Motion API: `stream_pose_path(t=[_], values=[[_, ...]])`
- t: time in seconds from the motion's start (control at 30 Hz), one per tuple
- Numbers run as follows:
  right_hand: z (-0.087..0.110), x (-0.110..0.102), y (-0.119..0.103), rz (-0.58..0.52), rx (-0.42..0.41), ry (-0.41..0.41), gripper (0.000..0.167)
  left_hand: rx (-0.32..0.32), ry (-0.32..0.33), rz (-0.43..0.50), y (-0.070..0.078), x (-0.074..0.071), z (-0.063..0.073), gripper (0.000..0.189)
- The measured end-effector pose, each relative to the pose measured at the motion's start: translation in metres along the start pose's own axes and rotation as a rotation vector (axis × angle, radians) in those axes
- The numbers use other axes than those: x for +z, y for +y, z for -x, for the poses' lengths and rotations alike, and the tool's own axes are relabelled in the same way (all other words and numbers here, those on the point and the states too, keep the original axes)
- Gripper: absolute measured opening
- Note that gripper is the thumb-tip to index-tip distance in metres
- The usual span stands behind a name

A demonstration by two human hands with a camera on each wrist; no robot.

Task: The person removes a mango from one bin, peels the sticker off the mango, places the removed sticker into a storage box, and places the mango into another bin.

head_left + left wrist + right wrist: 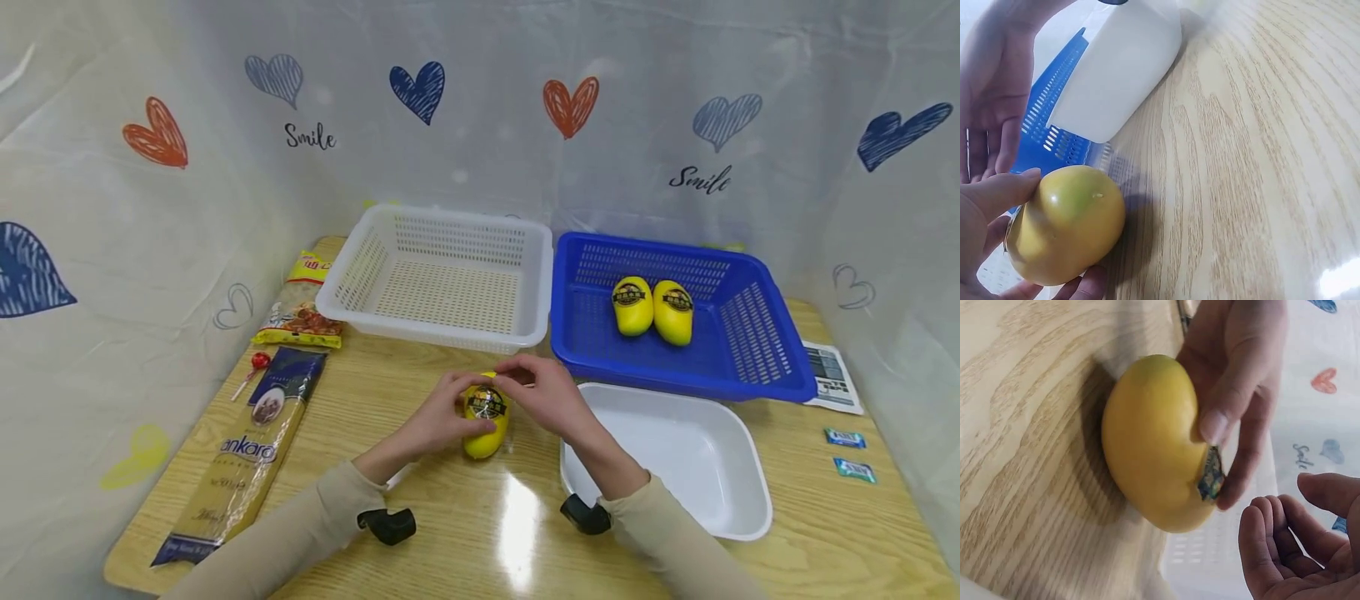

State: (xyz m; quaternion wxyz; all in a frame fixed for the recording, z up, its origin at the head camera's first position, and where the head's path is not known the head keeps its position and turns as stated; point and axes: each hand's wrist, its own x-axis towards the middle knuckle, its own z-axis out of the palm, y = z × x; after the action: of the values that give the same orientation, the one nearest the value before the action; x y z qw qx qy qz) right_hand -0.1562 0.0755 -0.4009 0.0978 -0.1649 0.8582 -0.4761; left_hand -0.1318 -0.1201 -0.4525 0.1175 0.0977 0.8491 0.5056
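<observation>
A yellow mango (480, 444) with a black and gold label is over the wooden table, between my two hands. My left hand (438, 421) grips it from the side, the thumb across its near part and fingers around the far side. The right wrist view shows the mango (1147, 444) with the left thumb beside the label's edge. At the mango's far end is my right hand (553, 400); in the right wrist view this right hand (1291, 547) has loosely bent fingers, thumb apart, nothing between them. Two more labelled mangoes (652, 311) lie in the blue basket (600, 354).
A white basket (435, 325) stands at the back, left of the blue one. The white tray (682, 450) is beside my right forearm. Along the left lie a snack bag (300, 308), a lollipop (260, 360) and a pasta pack (240, 467). Two small wrapped candies (855, 470) lie far right.
</observation>
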Motion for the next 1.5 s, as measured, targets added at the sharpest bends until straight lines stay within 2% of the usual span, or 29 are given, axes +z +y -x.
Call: stream_pose_path(t=[0.2,0.33,0.57,0.8,1.07,1.23,1.4,1.5], values=[[-0.008,0.011,0.003,0.032,0.026,-0.009,0.024,-0.032,0.031,0.027,-0.003,-0.006,-0.001,0.059],[-0.013,0.015,0.006,0.062,0.050,-0.046,0.023,-0.045,0.057,0.064,-0.005,-0.012,-0.001,0.057],[-0.018,0.017,0.009,0.079,0.093,-0.066,0.022,0.008,0.003,0.116,-0.007,-0.011,-0.004,0.061],[-0.021,0.017,0.011,0.091,0.113,-0.065,0.020,-0.060,-0.049,0.230,-0.010,-0.012,-0.007,0.067],[-0.023,0.017,0.012,0.093,0.100,-0.061,0.015,-0.060,-0.058,0.242,-0.007,-0.012,-0.007,0.070],[-0.024,0.017,0.013,0.067,0.088,-0.060,0.014,-0.073,-0.065,0.239,-0.005,-0.011,-0.008,0.070],[-0.023,0.016,0.011,0.016,0.102,-0.062,0.015,-0.059,-0.077,0.238,-0.006,-0.012,-0.009,0.071],[-0.023,0.014,0.010,0.022,0.082,-0.076,0.014,-0.068,-0.072,0.239,-0.006,-0.012,-0.009,0.072]])
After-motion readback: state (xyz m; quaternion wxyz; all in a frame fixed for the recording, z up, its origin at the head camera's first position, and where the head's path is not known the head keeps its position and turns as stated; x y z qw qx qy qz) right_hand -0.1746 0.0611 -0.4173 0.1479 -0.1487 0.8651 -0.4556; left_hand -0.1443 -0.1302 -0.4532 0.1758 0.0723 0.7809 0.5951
